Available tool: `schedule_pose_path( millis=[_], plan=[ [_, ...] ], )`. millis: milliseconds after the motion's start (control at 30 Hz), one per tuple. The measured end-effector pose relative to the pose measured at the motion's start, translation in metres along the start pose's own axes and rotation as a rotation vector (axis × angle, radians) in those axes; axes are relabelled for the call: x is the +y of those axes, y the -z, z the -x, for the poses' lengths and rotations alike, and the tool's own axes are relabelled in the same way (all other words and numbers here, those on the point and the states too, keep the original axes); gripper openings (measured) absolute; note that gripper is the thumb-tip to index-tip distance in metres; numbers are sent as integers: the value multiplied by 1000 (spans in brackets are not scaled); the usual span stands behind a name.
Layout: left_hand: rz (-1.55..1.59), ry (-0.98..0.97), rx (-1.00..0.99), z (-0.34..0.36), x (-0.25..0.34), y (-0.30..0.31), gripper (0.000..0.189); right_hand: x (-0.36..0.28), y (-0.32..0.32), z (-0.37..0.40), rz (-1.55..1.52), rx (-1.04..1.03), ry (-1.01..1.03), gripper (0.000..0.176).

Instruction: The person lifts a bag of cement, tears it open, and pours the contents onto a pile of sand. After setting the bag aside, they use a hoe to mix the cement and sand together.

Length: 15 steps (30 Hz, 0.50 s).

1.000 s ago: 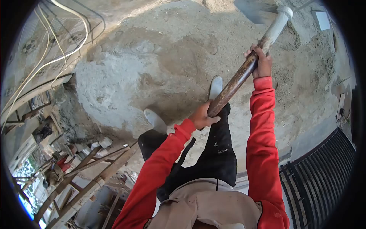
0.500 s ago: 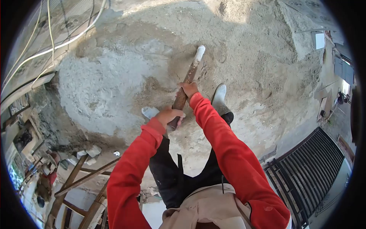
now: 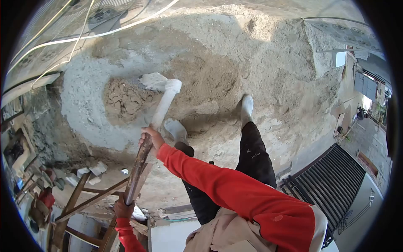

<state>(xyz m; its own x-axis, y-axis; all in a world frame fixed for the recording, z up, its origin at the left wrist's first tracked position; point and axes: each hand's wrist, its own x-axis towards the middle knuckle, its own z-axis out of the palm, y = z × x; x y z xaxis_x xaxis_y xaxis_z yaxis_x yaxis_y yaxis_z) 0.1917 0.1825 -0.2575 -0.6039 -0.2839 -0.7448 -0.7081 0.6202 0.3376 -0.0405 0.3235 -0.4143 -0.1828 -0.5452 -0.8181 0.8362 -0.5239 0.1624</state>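
Note:
A long-handled hoe [image 3: 160, 110] reaches from the lower left up toward the mortar, its neck and blade coated in pale cement. My right hand [image 3: 152, 140] is wrapped round the middle of the brown handle. Lower down, near the handle's end, my left hand [image 3: 124, 206] is closed on it as well. The hoe's blade [image 3: 153, 81] rests at or just over a dark heap of damp sand mix [image 3: 124, 98]; whether it touches cannot be made out. Grey cement [image 3: 84, 92] surrounds that heap on the left.
My feet stand apart in pale boots [image 3: 247, 106]. Wooden frames [image 3: 77, 193] and broken blocks [image 3: 98, 168] lie at lower left. A black metal grille [image 3: 327, 180] is at lower right. White cables [image 3: 109, 32] cross the upper left. Sandy ground [image 3: 285, 80] spreads to the right.
The hoe has swung left, its head now over the grey cement, where a dark heap of sand mix now lies. Both hands have moved left with the handle, the left one lower.

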Motion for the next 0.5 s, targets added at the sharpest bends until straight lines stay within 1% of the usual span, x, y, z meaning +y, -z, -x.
schedule_pose_path(
  millis=[33,67,100,133,167,200,233,300,333,367,400,433,467,500],
  plan=[
    [-81,129,17,8,8,-3,43,-10,9,16,-20,-60,-11,16],
    [-5,54,-53,0,21,-17,44,-32,20,35,8,-35,16,14],
    [91,9,-166,-14,46,-37,45,-65,26,58,68,5,122,14],
    [218,67,-356,-31,65,-73,46,-107,44,75,86,27,138,14],
    [319,4,-428,-51,119,-94,47,-156,63,91,94,73,195,16],
    [439,132,-638,-74,187,-101,48,-210,67,116,147,88,370,16],
    [434,-259,-446,-99,206,-153,47,-264,70,143,195,167,505,15],
    [387,-454,-412,-151,302,-192,46,-363,77,192,289,144,813,14],
    [353,-532,-403,-178,352,-195,40,-402,73,213,365,101,997,13],
    [397,-608,-418,-209,393,-198,41,-427,54,226,368,159,1250,17],
    [437,-779,-304,-242,427,-207,41,-439,46,217,427,258,1392,21],
    [366,-820,-352,-263,466,-187,45,-443,46,207,486,390,1517,25],
    [332,-837,-327,-283,490,-184,43,-434,43,190,432,413,1499,26],
    [304,-858,-270,-301,502,-185,42,-433,37,169,392,402,1484,27]
  ],
)
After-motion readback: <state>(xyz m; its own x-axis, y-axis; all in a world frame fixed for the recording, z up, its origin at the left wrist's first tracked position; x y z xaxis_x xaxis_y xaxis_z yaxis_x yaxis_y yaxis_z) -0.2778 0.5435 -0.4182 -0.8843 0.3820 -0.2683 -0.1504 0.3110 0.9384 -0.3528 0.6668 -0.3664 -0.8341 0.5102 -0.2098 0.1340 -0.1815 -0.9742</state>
